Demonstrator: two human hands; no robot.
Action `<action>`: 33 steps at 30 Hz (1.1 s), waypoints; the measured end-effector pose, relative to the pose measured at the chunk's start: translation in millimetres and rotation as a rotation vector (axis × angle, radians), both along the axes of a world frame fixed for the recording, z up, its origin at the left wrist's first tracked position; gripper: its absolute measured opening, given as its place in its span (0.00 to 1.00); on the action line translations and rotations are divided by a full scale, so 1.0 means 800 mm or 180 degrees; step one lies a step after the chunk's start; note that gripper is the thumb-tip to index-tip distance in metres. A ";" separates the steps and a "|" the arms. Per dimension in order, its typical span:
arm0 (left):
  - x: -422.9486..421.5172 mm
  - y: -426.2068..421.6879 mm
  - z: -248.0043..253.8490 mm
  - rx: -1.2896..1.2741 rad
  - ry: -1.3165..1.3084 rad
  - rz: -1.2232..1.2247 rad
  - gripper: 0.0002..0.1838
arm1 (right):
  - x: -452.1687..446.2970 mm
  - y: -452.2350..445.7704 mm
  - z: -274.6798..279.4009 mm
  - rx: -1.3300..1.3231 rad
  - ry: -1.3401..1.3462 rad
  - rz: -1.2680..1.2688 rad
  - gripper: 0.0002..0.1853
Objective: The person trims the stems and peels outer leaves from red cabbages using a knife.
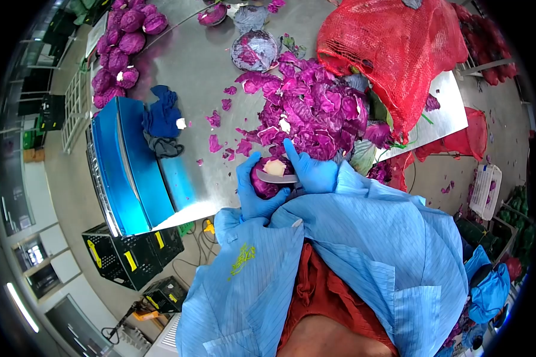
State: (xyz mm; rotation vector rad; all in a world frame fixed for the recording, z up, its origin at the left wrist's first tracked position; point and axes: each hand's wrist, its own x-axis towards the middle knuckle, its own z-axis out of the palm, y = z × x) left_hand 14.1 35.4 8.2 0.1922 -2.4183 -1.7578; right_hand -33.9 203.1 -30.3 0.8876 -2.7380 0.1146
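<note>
My left hand [254,189], in a blue glove, is wrapped round a purple cabbage [262,185] just in front of my body. The pale cut stem of the cabbage faces up. My right hand [315,171], also gloved in blue, grips a knife [275,178] whose curved blade lies across the cabbage beside the stem. Its index finger points forward, and the handle is mostly hidden in the hand. Right beyond my hands lies a large heap of purple cabbage leaves [315,110] on the metal table [196,77].
Several cabbages [131,43] are piled at the back left. A blue box-like device [128,166] stands at the left edge, near dark blue cloth [162,111]. A red mesh sack [399,53] fills the back right. Black crates [128,256] sit on the floor.
</note>
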 end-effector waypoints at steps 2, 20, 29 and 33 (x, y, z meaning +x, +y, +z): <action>0.001 -0.002 -0.003 -0.0010 0.0043 -0.0031 0.48 | 0.001 -0.002 -0.002 0.0101 0.0107 -0.0136 0.46; 0.006 -0.006 -0.002 -0.0150 0.0115 -0.0221 0.51 | -0.046 0.052 0.014 -0.0593 -0.1982 0.0691 0.40; 0.004 -0.003 0.010 -0.0324 0.0400 0.0025 0.53 | -0.080 0.081 0.032 -0.1488 -0.1905 -0.0082 0.28; 0.002 -0.005 0.015 -0.0547 0.0432 0.0008 0.53 | -0.039 0.047 0.041 -0.1851 -0.2175 0.0708 0.39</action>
